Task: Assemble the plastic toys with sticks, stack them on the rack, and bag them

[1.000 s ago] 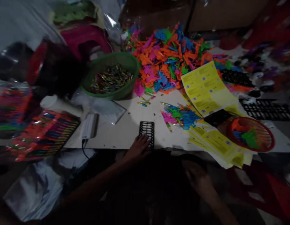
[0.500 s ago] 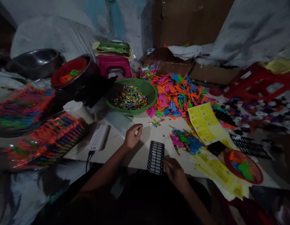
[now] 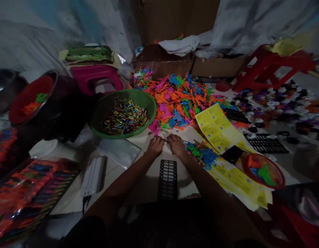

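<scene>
Nearby, a green basin (image 3: 115, 135) stands left of the person's left hand (image 3: 155, 145). A small stick (image 3: 165, 141) shows between it and the right hand (image 3: 176, 145); whether either grip is closed on it cannot be told. Nearer on the worktop (image 3: 148, 175) lies a black rack (image 3: 168, 179), with colourful toys (image 3: 209, 159) farther right.

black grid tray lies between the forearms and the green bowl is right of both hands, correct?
Not quite: the head view shows the green bowl left of both the left hand and right hand. The black grid tray does lie between the forearms.
</scene>
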{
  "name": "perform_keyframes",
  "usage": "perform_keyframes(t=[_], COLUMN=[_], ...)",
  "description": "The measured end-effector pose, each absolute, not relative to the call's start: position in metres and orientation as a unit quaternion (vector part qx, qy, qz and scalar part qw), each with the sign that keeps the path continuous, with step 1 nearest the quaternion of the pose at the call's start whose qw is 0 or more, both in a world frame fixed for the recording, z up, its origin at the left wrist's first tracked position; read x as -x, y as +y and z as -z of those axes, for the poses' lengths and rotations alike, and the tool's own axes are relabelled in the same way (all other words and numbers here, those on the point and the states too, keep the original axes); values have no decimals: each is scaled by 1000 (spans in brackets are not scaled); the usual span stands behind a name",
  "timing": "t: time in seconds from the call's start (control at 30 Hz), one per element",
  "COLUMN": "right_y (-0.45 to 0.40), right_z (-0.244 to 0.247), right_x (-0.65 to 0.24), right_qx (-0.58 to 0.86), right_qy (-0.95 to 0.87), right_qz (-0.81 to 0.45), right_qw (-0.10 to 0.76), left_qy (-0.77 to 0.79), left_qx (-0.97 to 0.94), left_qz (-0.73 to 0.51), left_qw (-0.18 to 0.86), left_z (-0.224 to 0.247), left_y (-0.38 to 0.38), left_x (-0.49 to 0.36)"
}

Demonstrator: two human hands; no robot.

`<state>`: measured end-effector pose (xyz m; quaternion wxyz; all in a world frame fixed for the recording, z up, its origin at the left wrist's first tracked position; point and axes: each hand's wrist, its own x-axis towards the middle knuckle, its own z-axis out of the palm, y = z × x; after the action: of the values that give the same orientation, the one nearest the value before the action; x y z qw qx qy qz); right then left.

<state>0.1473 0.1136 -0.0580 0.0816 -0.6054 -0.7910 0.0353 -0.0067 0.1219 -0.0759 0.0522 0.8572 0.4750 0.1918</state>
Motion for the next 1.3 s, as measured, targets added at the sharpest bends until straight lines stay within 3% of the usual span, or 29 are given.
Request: perform_keyframes(t=[0.23, 0.3, 0.4, 0.53, 0.7, 0.9, 1.07, 1.17, 1.3], right_y=[59, 46, 32, 22, 23, 26, 22, 20, 22], right_z=[43, 42, 45, 55, 57, 61, 69, 62, 46], right_x=[-138, -140, -150, -161, -161, -162, -162, -164, -174], right_qx=[552, 584, 644, 624, 571, 565, 583, 578, 578], right_qy=[-833, -808, -742, -703, -695, -645, -591, -600, -622], right_qz=[-40, -61, -111, -154, -189, -246, -283, -270, -239], right_qw=[17, 43, 151, 304, 394, 452, 481, 482, 471], left_qy=[353, 353, 448, 638, 692, 598, 464, 483, 532], left_qx=[-870, -851, -785, -690, -673, -752, -836, -821, -803], left_qz=[-316, -344, -368, -262, -135, -179, -41, 6, -60], left_qw=[139, 184, 219, 219, 226, 213, 290, 305, 263], left_z=[94, 92, 82, 58, 44, 39, 29, 28, 37], left_y=[89, 83, 78, 85, 97, 95, 86, 81, 71], left_x=[32, 40, 47, 37, 3, 14, 29, 27, 27])
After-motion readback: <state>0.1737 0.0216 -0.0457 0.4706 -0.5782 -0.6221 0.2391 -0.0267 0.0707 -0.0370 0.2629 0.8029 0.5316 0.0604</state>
